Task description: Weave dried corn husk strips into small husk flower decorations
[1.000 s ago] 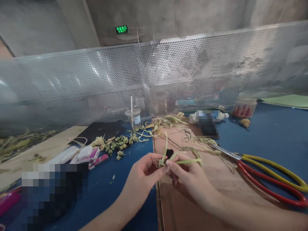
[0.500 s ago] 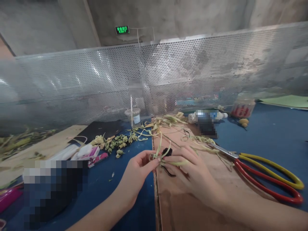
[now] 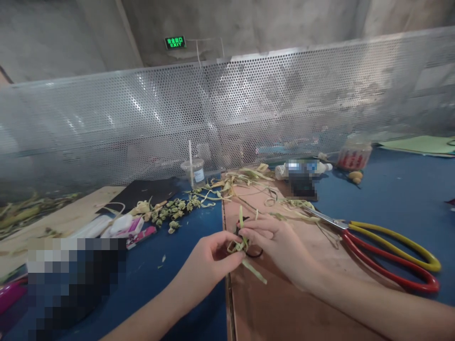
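Observation:
Over the seam between the blue surface and the brown board, both hands meet around a small bundle of pale green plant strips [image 3: 254, 272]. My left hand [image 3: 216, 255] pinches the bundle between thumb and fingers from the left. Fingers of my right hand [image 3: 275, 237] press on it from the other side, also closed. One strip points up between the fingertips and another hangs toward the lower right. A dark, thin loop [image 3: 255, 256] shows under the right fingers; its kind is hard to make out.
Scissors [image 3: 343, 228] with red and yellow handles lie at right. Small knotted green pieces [image 3: 174, 212] are heaped at left, near a plastic cup [image 3: 195, 174]. Dried strips [image 3: 249, 178], a bottle [image 3: 325, 168] and a jar [image 3: 355, 155] lie toward the perforated metal screen [image 3: 245, 94].
The strips have turned in my fingers: a long one now hangs to the lower right. My right fingers have shifted over the bundle, and the dark piece is more covered.

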Motion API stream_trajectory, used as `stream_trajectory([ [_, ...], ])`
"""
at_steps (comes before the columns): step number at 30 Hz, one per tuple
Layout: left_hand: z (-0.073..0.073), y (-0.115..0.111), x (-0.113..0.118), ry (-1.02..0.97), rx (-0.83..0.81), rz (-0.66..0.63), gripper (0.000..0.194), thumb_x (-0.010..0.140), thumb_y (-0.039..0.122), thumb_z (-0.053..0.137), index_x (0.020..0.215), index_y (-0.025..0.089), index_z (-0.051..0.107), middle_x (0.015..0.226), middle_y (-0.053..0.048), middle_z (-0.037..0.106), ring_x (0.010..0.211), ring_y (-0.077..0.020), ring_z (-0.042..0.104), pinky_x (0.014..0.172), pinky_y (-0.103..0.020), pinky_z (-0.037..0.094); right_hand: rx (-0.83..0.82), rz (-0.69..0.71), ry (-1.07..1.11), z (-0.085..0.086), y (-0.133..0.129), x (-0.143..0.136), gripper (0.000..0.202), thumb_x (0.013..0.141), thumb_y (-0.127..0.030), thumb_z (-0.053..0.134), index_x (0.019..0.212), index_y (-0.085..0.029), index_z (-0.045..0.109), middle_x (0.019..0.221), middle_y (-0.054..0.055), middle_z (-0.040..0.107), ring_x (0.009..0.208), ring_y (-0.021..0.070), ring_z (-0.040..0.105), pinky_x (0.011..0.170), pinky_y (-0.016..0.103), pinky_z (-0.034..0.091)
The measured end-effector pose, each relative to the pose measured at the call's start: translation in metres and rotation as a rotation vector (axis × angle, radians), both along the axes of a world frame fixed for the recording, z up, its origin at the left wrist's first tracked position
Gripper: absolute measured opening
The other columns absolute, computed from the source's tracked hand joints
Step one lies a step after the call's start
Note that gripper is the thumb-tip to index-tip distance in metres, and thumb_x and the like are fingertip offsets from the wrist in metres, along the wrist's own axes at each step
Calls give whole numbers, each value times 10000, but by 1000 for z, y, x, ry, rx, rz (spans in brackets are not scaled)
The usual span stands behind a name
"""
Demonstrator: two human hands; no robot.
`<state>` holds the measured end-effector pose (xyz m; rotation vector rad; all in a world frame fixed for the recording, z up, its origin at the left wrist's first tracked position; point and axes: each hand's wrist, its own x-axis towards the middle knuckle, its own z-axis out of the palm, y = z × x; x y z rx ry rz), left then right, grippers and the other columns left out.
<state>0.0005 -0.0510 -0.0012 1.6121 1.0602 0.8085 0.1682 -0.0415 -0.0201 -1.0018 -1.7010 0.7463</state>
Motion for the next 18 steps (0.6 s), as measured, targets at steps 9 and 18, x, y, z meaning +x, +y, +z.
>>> stream_trajectory([
  [9,4,0,1,11,-57,-6,177,693,295,611,806,169,665,770,-39,645,756,-196,553,690,-273,397,288,-186,-261,-2,-1,-1,597,810,-137,458,1338,-312,242,809,12,596,864,209,510,846,439,332],
  [18,3,-2,3,-96,-114,6,187,710,297,600,818,161,669,748,-39,621,728,-179,531,654,-262,374,420,-137,-362,0,3,3,56,797,-190,539,782,-213,489,727,1,564,706,143,520,710,300,394],
])
